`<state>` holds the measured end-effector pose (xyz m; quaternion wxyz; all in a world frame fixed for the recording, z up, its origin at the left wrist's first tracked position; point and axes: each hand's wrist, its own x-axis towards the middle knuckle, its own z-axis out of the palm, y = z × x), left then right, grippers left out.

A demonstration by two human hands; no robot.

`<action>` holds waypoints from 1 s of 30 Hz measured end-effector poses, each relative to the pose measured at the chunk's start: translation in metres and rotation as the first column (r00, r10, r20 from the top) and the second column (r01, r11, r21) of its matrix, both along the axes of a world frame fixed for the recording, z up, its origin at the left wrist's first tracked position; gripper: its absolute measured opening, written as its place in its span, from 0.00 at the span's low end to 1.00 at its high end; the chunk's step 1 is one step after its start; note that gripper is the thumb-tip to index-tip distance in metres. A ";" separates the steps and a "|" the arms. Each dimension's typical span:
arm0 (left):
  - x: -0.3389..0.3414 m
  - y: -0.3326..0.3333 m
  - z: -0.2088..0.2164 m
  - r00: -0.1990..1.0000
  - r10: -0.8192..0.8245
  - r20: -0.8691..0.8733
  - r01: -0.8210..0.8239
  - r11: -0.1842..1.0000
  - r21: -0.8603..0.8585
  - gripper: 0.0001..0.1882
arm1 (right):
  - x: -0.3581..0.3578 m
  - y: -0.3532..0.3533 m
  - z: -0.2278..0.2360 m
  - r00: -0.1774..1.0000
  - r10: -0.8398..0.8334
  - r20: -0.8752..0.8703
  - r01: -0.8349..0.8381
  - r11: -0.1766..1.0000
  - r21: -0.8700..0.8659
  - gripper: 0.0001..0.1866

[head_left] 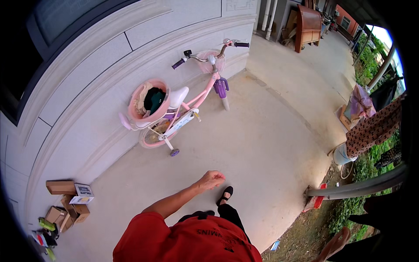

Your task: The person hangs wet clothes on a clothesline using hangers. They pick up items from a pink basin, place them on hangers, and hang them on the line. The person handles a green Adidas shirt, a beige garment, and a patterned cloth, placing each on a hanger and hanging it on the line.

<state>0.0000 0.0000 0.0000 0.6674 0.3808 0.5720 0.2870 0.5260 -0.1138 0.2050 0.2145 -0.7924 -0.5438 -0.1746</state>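
My left hand (pixel 210 180) hangs in front of my red shirt, over the concrete floor, with its fingers curled in. I see nothing in it. At the lower right edge, part of my right hand (pixel 337 245) shows beside dark hanging cloth (pixel 371 218). Its fingers are not clear, and I cannot tell if it touches the cloth. Ahead and to the left, a pink and white child's bicycle (pixel 201 97) stands by the wall. On its rear sits a pink basin (pixel 132 104) holding dark green and cream cloth (pixel 153 99).
Cardboard boxes (pixel 61 187) are piled against the wall at the left. A grey post (pixel 362 188) rises at the right, near a pale blue bucket (pixel 342 155) and a brown patterned cloth (pixel 375 131). Wooden furniture (pixel 307 29) stands at the far end.
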 end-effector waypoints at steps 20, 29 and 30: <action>-0.384 0.174 -0.050 0.300 0.841 -0.451 -0.561 0.538 0.629 0.11 | -0.311 0.371 -0.078 0.750 0.611 -0.255 -0.654 0.742 -0.145 0.11; -0.434 0.260 -0.062 0.303 0.260 -0.917 -0.326 0.932 0.156 0.33 | -0.478 0.368 -0.101 0.771 0.435 -0.465 -0.604 0.732 -0.316 0.11; -0.439 0.258 -0.077 0.301 0.263 -0.917 -0.322 0.933 0.161 0.33 | -0.491 0.371 -0.102 0.741 0.468 -0.481 -0.642 0.702 -0.307 0.10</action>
